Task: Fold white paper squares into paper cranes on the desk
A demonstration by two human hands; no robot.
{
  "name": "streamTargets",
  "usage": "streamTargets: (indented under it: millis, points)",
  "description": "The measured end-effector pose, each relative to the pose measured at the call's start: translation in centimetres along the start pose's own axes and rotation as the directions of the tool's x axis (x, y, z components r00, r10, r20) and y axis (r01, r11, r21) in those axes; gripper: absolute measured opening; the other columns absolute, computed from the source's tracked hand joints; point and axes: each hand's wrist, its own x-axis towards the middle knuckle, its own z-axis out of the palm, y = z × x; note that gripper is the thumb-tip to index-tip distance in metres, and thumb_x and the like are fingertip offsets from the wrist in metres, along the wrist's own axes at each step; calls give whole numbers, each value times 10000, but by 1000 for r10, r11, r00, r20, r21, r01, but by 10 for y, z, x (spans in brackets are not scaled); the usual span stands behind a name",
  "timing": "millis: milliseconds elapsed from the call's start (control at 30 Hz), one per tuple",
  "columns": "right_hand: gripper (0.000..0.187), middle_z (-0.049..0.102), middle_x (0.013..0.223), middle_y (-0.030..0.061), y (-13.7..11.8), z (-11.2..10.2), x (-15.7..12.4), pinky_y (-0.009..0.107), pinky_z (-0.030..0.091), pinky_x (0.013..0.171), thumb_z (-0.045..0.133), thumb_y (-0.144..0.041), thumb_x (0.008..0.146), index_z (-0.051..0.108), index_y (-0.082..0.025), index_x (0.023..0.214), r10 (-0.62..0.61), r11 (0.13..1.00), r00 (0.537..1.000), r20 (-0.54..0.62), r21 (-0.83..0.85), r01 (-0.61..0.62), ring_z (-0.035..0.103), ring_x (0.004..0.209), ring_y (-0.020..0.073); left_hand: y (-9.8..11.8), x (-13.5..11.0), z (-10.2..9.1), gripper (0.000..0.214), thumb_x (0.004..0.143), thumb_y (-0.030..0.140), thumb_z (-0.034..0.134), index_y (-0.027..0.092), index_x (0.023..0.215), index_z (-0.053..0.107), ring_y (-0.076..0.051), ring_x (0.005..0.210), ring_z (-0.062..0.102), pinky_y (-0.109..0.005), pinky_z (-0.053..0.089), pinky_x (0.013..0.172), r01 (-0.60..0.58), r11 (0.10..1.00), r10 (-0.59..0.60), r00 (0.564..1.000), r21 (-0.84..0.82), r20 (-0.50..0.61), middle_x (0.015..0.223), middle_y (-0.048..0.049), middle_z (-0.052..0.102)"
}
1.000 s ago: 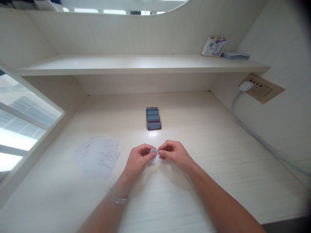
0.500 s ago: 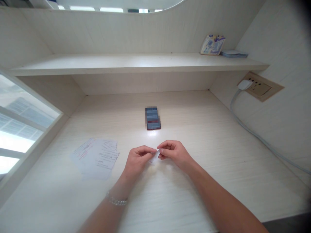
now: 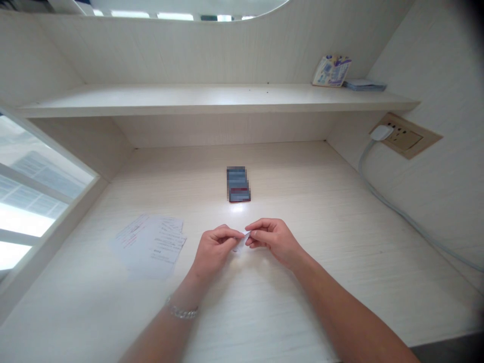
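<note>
Right side of frame: desk (image 3: 340, 217) open from the right hand (image 3: 278, 242) across to the grey cable (image 3: 390, 204). Left of centre: only a narrow gap between left hand (image 3: 215, 248) and papers (image 3: 149, 247). Mid-frame, dark rectangular object (image 3: 238, 184) blocks the way straight ahead; upper frame, shelf (image 3: 212, 100) overhangs the back.

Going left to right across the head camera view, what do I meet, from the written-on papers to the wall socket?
Written-on papers, left hand, small white paper, right hand, colourful packet, wall socket.
</note>
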Motion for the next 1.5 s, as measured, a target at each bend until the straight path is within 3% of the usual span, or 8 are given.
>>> streamTargets:
  millis: [267,733,900,1100,1300,1500]
  points:
    - [182,677,634,52,0,0,1,288,536,618,677,-198,654,682,-113,815,4,998,1000,-13,-65,-4,659,620,160,2,0,0,104,733,180,620,169,733,724,-118,624,510,-238,357,583,10,1000,-10,1000,-17,12,664,-18,601]
    - [154,680,650,65,-5,0,-1,277,534,626,634,-173,687,688,-111,817,68,997,997,37,29,-69,656,624,153,-3,1,-1,92,730,178,628,175,725,720,-101,602,495,-224,352,563,25,995,-21,999,-97,38,656,-8,610]
    - [151,665,624,49,-3,0,1,276,523,619,655,-223,685,688,-117,788,72,997,997,13,-18,-72,633,596,137,-2,1,3,105,732,192,620,172,720,722,-114,630,521,-228,369,580,67,997,-65,997,-48,48,677,-19,624]
    - [222,651,630,36,2,-3,3,242,492,571,670,-327,690,694,-121,772,12,981,999,36,-193,-5,603,572,120,1,1,6,103,721,227,633,171,728,720,-119,620,525,-235,387,583,44,999,-44,998,-6,55,665,-17,617]
    - [245,640,598,29,2,-4,2,232,477,550,671,-331,687,700,-119,805,17,967,999,43,-255,-5,586,550,115,-2,1,6,129,703,234,650,162,806,680,-129,634,572,-231,426,575,114,976,-99,991,-184,91,716,-22,663]
    - [248,644,590,34,1,-2,1,246,484,560,681,-328,670,702,-118,799,25,969,1000,1,-246,-24,594,559,125,-5,2,5,111,699,202,640,150,778,698,-135,646,595,-227,438,582,160,968,-146,986,-194,82,724,-35,689]
